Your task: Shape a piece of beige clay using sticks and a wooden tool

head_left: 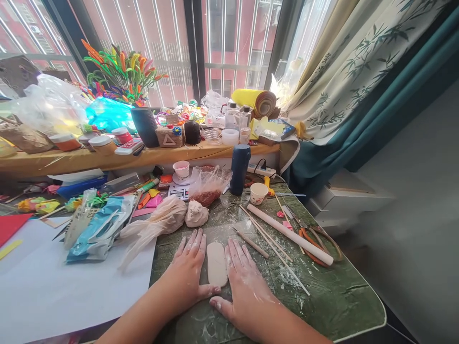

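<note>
A flat, rounded slab of white clay [217, 265] lies on a clear sheet on the table. Along its left side rests my left hand [191, 265], fingers stretched out and palm down. My right hand [244, 272] lies flat along the other side, also with fingers extended. Both thumbs point toward each other at the slab's near end. White residue coats the fingers and the back of my right hand. Just beyond my left fingertips sits a lump of clay [196, 214], beside a crumpled plastic bag [161, 220]. A pointed wooden tool [251, 242] lies beyond my right hand.
To the right are a rolling pin [290, 234], thin sticks [274, 248], and scissors [315, 243] with orange handles. A paper cup [258, 193] and dark blue bottle [240, 169] stand farther back. White paper [118, 291] and a blue packet [103, 229] lie left.
</note>
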`<control>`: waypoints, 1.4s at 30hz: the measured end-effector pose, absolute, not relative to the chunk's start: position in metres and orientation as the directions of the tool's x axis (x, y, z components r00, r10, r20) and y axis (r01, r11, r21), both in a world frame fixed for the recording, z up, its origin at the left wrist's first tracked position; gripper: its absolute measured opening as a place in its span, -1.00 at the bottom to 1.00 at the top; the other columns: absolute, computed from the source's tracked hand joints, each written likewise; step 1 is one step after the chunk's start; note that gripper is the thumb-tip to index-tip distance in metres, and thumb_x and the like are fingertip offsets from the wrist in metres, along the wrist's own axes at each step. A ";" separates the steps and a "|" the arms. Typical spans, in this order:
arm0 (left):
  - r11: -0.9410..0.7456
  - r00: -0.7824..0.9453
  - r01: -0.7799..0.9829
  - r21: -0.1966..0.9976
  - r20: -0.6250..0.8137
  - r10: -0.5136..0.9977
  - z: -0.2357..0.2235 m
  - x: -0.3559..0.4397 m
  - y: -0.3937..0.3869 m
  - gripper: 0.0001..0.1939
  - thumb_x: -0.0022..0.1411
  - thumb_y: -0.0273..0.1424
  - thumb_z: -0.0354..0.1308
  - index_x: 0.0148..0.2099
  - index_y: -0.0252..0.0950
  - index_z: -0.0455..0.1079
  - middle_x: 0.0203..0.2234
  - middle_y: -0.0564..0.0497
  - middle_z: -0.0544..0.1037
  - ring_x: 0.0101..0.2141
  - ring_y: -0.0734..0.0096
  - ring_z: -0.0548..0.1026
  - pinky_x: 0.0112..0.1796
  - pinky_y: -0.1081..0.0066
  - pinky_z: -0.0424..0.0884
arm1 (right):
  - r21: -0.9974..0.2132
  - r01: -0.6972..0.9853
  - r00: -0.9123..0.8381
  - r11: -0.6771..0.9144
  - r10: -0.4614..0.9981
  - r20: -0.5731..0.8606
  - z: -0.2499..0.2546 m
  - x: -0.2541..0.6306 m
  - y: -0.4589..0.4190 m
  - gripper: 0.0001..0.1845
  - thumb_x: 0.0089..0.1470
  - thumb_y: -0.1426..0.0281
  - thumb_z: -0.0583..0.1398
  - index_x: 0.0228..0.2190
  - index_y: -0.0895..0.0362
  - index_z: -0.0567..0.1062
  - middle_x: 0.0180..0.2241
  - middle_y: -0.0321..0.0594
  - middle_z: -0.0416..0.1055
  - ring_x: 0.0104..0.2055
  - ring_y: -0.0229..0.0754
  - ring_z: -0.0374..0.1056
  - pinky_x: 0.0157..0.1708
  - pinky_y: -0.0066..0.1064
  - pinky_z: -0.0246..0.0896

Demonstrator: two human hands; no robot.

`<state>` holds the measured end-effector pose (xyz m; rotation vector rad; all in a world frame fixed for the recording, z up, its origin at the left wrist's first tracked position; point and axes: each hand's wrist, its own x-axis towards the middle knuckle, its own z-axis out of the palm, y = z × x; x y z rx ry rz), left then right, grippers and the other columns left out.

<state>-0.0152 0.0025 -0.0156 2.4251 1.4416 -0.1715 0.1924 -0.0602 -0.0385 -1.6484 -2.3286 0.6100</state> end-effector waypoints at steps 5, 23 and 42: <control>-0.456 0.511 0.856 0.244 -0.261 0.819 -0.016 -0.017 0.008 0.36 -0.07 0.13 0.39 0.52 -0.48 -0.18 0.46 -0.37 -0.20 0.43 -0.19 -0.22 0.37 -0.14 -0.19 | -0.432 0.795 -0.394 0.425 0.904 0.165 -0.045 0.211 -0.056 -0.05 0.25 0.02 0.18 0.41 0.30 0.02 0.45 0.14 -0.11 0.47 0.22 -0.16 0.37 0.06 0.00; -0.538 0.640 0.713 0.449 -0.103 0.762 -0.015 -0.027 0.013 0.16 -0.03 -0.16 0.51 0.50 -0.10 -0.03 0.38 -0.17 0.23 0.35 -0.21 0.13 0.33 -0.17 0.03 | -0.280 0.930 -0.189 0.240 0.962 0.196 -0.035 0.216 -0.042 -0.70 0.21 0.56 0.09 -0.06 0.15 0.50 -0.26 -0.12 0.46 -0.23 -0.05 0.44 -0.22 -0.26 0.40; -0.483 0.598 0.754 0.446 -0.162 0.785 -0.010 -0.024 0.009 0.13 0.01 -0.19 0.47 0.51 -0.12 -0.03 0.40 -0.16 0.20 0.38 -0.22 0.09 0.34 -0.17 0.02 | -0.196 0.905 -0.340 0.379 0.918 0.204 -0.063 0.184 -0.061 -0.45 0.19 0.56 0.07 0.21 0.25 0.36 -0.09 0.06 0.53 -0.11 0.07 0.44 -0.06 -0.11 0.42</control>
